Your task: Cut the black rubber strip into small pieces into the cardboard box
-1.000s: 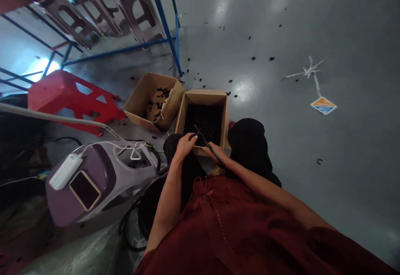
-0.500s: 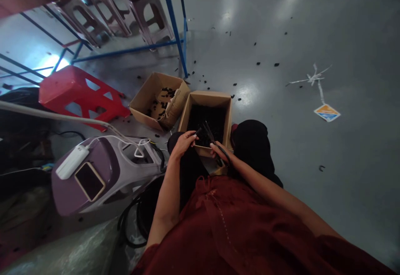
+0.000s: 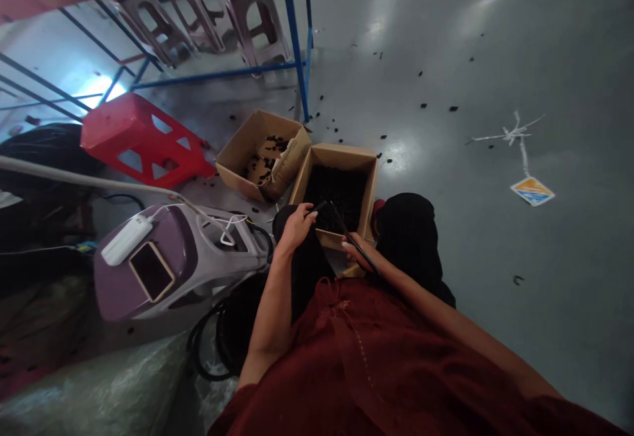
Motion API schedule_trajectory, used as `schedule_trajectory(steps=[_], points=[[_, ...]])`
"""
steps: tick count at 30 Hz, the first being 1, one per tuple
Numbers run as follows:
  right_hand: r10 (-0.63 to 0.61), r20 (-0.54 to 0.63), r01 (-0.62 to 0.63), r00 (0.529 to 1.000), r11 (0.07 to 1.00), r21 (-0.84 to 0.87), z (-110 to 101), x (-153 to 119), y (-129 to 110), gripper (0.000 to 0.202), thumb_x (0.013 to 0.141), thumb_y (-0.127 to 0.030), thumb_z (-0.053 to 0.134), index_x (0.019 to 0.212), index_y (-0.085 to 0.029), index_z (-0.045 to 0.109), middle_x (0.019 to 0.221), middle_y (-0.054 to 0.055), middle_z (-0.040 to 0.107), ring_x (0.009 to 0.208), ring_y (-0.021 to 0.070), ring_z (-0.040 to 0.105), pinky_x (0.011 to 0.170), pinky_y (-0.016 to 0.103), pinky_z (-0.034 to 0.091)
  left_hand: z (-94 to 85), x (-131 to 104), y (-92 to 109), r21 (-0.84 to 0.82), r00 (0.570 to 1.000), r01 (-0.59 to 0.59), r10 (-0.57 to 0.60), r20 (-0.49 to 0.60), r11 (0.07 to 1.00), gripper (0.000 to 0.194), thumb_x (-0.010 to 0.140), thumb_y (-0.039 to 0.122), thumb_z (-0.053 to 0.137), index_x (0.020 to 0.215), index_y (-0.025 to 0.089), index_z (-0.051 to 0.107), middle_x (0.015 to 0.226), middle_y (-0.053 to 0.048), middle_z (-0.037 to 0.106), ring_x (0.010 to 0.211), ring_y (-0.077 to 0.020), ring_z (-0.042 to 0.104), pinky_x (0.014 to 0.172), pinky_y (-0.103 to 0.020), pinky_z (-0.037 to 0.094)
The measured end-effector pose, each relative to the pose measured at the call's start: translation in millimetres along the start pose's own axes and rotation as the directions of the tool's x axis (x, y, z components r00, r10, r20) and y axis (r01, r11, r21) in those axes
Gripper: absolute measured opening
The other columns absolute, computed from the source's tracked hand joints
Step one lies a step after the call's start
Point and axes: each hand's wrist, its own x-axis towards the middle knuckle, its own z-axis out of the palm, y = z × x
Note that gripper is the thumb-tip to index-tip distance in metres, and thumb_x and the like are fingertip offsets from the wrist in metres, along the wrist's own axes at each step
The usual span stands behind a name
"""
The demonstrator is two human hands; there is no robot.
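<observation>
- While the left hand (image 3: 298,226) grasps one black piece (image 3: 321,206) over the near-left corner of the right carton (image 3: 344,152), the right hand (image 3: 355,248) grips one pair of scissors (image 3: 340,218).
- One left carton (image 3: 241,181) adjoins it.

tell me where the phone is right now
In the head view, the phone lies on the purple-topped stool, to the person's left, just beside the white device with a cable.

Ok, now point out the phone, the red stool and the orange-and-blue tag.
Phone (image 3: 152,271), head view, on its dark screen.
Red stool (image 3: 115,125), head view, on its seat end.
Orange-and-blue tag (image 3: 533,191), head view, on its printed face.
</observation>
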Motion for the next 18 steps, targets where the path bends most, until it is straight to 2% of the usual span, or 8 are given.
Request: schedule_trajectory(steps=[4, 8, 18], points=[[0.026, 0.025, -0.025, 0.999, 0.999, -0.048, 2.9, -2.7, -5.6, 0.038, 0.088, -0.049, 0.050, 0.115, -0.022, 0.050, 0.092, 0.003, 0.066, 0.071, 0.0160, 0.062, 0.064, 0.027, 0.048, 5.9, 0.1, -10.4, -0.076, 1.000, 0.021, -0.022, -0.014, 0.997, 0.027, 0.089, 0.031, 0.050, 0.109, 0.015, 0.060, 0.080, -0.003, 0.067, 0.062, -0.0113, 0.056, 0.059, -0.022, 0.042], [-0.002, 0.032, 0.005, 0.999, 0.996, -0.094, 5.2, 2.5, -10.5, 0.041, 0.087, -0.048, 0.053, 0.117, -0.021, 0.050, 0.107, 0.007, 0.064, 0.076, 0.0171, 0.063, 0.066, 0.028, 0.048, 7.9, -0.5, -11.9, -0.071, 1.000, -0.012, 0.010, -0.024, 0.997, 0.023, 0.089, 0.029, 0.051, 0.104, 0.015, 0.062, 0.081, -0.003, 0.068, 0.067, -0.0112, 0.058, 0.066, -0.022, 0.043], [-0.026, 0.035, 0.032, 0.999, 0.986, -0.166, 7.8, 21.7, -24.5, 0.041, 0.089, -0.049, 0.051, 0.118, -0.021, 0.049, 0.100, 0.006, 0.065, 0.079, 0.0188, 0.062, 0.073, 0.031, 0.047, 9.9, 1.5, -17.5, -0.024, 0.999, -0.036, 0.037, 0.023, 0.999, 0.026, 0.090, 0.032, 0.049, 0.107, 0.017, 0.062, 0.084, -0.002, 0.069, 0.070, -0.0117, 0.060, 0.067, -0.022, 0.044]])
